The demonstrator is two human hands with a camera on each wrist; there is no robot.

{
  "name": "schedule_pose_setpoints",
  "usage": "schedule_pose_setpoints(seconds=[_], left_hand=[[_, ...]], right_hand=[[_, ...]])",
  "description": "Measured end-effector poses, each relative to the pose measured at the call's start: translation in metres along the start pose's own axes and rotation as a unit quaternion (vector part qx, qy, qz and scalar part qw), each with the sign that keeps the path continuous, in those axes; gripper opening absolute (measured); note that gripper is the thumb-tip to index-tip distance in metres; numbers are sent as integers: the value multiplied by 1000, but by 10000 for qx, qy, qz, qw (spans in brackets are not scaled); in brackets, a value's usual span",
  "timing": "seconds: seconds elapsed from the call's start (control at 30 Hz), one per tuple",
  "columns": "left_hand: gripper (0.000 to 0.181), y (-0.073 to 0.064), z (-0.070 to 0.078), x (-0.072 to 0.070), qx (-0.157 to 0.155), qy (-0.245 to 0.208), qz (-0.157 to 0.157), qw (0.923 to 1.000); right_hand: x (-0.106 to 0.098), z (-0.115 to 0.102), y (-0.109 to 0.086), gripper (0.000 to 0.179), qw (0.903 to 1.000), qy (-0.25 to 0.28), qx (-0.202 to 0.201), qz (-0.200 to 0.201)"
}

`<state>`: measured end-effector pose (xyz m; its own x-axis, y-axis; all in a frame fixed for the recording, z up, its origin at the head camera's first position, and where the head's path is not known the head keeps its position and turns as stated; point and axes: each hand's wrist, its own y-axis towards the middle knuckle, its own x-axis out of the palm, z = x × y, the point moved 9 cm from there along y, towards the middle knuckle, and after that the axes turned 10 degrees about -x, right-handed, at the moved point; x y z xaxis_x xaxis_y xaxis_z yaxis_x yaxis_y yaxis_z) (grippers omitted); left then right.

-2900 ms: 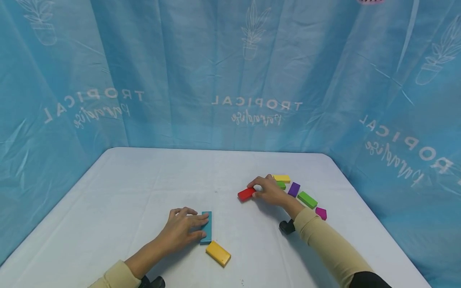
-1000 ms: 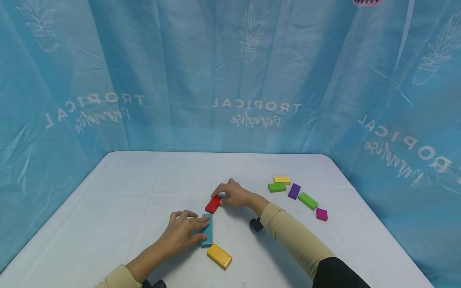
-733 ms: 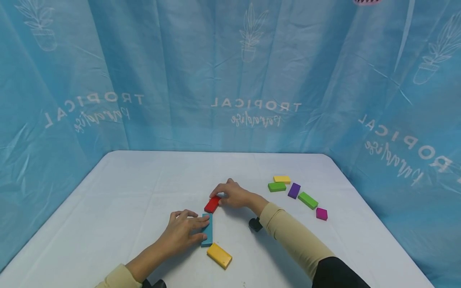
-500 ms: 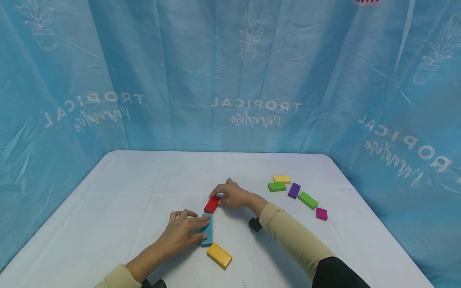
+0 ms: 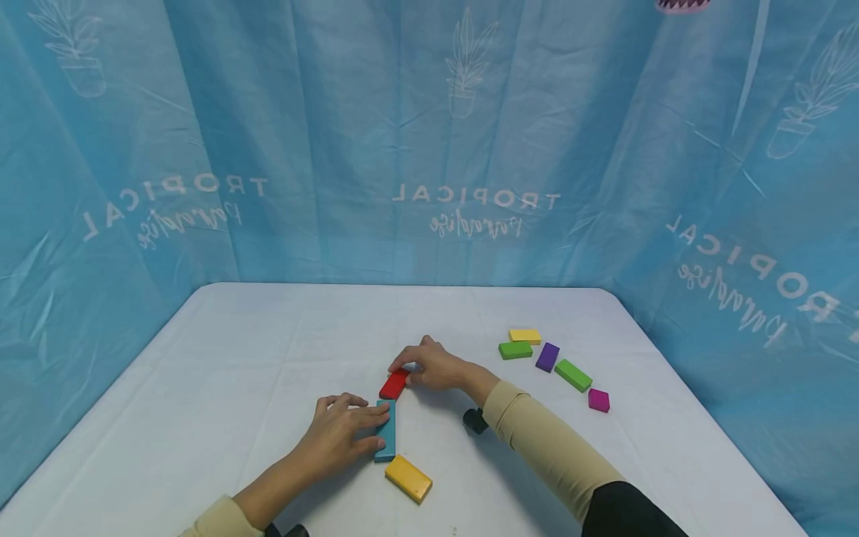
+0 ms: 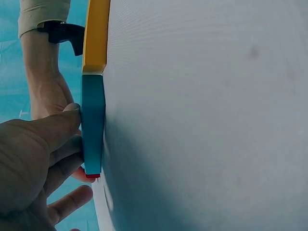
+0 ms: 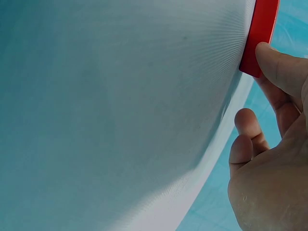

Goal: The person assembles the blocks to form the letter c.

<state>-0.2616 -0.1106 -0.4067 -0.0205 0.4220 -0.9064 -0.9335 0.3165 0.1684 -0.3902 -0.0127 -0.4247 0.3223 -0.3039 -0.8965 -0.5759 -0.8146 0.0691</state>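
A blue block (image 5: 386,441) lies lengthwise near the middle of the white table, and the left hand (image 5: 338,432) rests thumb and fingertips on it. Just beyond its far end sits a red block (image 5: 394,385), angled to the right. The right hand (image 5: 432,365) pinches that red block between thumb and fingers; the right wrist view shows the thumb (image 7: 276,65) against its face. At the blue block's near end, a yellow block (image 5: 408,479) slants away to the right. In the left wrist view, the yellow and blue blocks meet end to end, with a sliver of red beyond.
Several blocks lie in a loose arc to the right: yellow (image 5: 525,336), green (image 5: 515,350), purple (image 5: 547,357), another green (image 5: 573,375) and magenta (image 5: 599,400). Blue printed curtains (image 5: 349,134) hang behind and beside the white-covered table (image 5: 235,358).
The right hand has carried the red block left from beside the other blocks to the blue block's far end, then eased it slightly closer. The left hand has stayed on the blue block.
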Motion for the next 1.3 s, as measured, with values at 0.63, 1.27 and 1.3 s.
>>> schedule_pose_setpoints(seconds=[0.63, 1.27, 1.3], left_hand=[[45, 24, -8, -9, -208, -128, 251, 9994], [46, 42, -12, 3, -169, 344, 80, 9992], [45, 42, -12, 3, -159, 344, 75, 9993]], right_hand=[[0, 5, 1, 36, 9999, 118, 14, -48], [1, 4, 2, 37, 9998, 187, -23, -74], [1, 4, 2, 37, 9998, 193, -13, -79]])
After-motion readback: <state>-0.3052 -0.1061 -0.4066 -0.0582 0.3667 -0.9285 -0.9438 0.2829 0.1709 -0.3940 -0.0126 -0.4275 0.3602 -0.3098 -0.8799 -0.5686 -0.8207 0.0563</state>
